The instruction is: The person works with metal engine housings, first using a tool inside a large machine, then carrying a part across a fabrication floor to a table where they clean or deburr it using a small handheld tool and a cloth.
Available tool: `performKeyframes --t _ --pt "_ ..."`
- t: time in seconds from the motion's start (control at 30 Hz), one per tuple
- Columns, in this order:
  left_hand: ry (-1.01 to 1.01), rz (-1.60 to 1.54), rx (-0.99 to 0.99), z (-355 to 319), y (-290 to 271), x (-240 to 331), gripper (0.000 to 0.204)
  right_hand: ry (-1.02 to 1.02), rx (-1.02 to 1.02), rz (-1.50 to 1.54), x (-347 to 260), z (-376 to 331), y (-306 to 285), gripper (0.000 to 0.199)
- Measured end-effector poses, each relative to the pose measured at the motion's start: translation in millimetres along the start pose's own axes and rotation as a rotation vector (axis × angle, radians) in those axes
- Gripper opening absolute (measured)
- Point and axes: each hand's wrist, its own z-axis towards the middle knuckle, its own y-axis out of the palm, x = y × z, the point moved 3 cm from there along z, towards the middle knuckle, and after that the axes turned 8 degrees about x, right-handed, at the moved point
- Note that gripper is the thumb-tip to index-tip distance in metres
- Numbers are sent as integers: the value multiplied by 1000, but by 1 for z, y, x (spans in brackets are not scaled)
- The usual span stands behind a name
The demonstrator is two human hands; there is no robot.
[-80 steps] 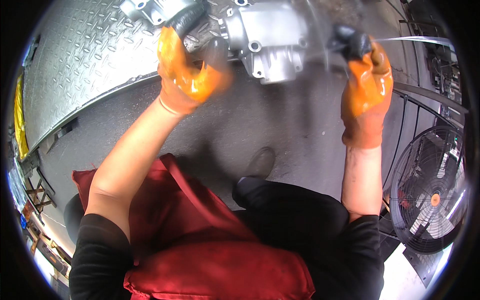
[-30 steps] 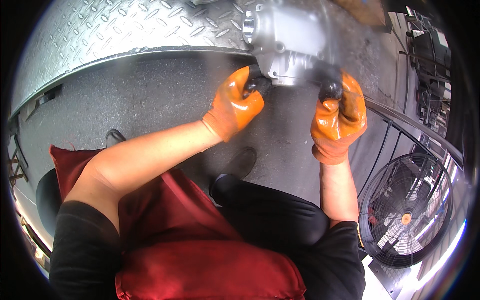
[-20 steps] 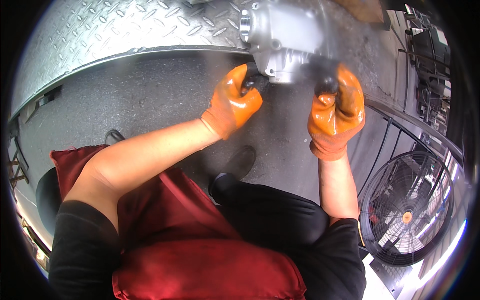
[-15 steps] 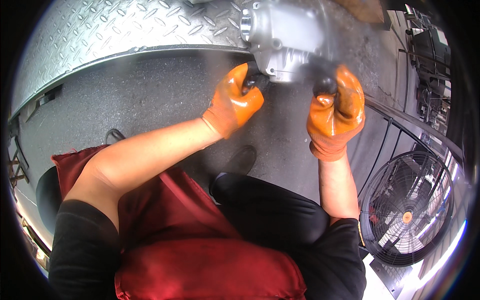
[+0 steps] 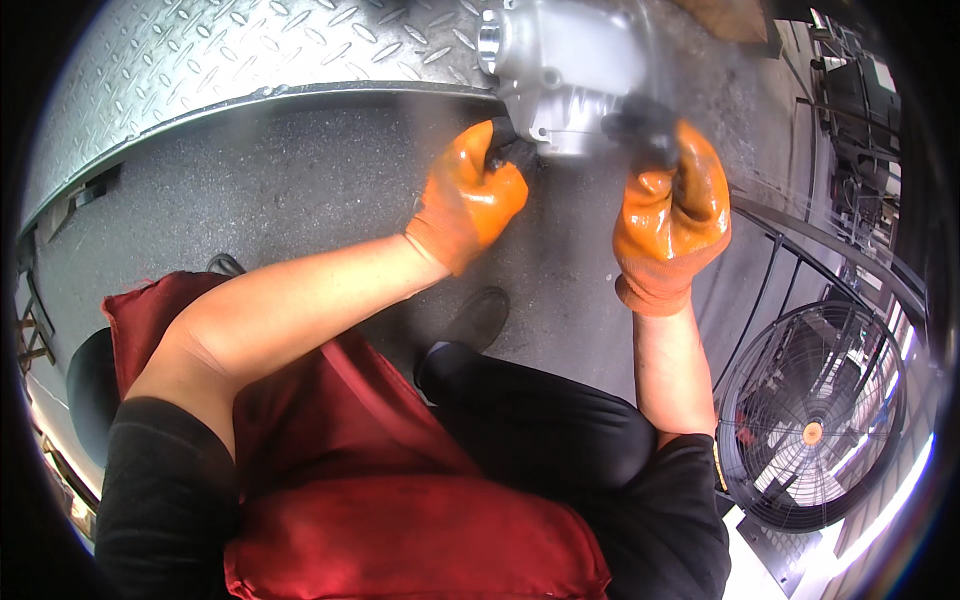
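Note:
A silver-grey cast metal housing (image 5: 590, 60) with a round bright port on its left side is at the top centre, partly smeared. My left hand (image 5: 468, 205), in an orange coated glove, is closed around a dark black piece (image 5: 512, 150) just below the housing's lower left corner. On the other side, my right hand (image 5: 672, 220), gloved alike, has its fingers curled round a black round-ended knob (image 5: 650, 140) near the housing's lower right. Blur hides the exact shape of both black pieces and how they join the housing.
A silver diamond-plate surface (image 5: 250, 60) with a raised edge spans the upper left. Dark grey floor (image 5: 300, 180) lies below it, with my shoe (image 5: 480, 318) on it. A large caged black fan (image 5: 812, 433) and metal rails (image 5: 800, 262) stand at the right.
The black knob at my right hand has shifted slightly upward and is more smeared. Both hands keep their closed grip, and my left hand has barely moved.

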Motion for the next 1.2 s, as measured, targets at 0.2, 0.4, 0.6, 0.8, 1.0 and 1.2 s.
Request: performKeyframes --t 0.2,0.4,0.6,0.8,1.0,1.2 --pt "-59 -44 40 -2 3 6 12 -71 15 -87 -2 0 -2 26" --pt "397 174 42 5 -11 16 14 -8 116 -95 -7 2 1 20" --pt "1054 752 -146 74 -21 91 44 -70 49 -169 -2 -4 0 25" --pt "1195 878 -370 107 16 127 69 -2 92 -101 -1 4 -2 17" --pt "856 968 -567 127 22 107 75 -69 116 -199 6 -3 8 16" --pt "1046 876 -233 128 9 94 59 -209 -90 -242 4 6 21 31"
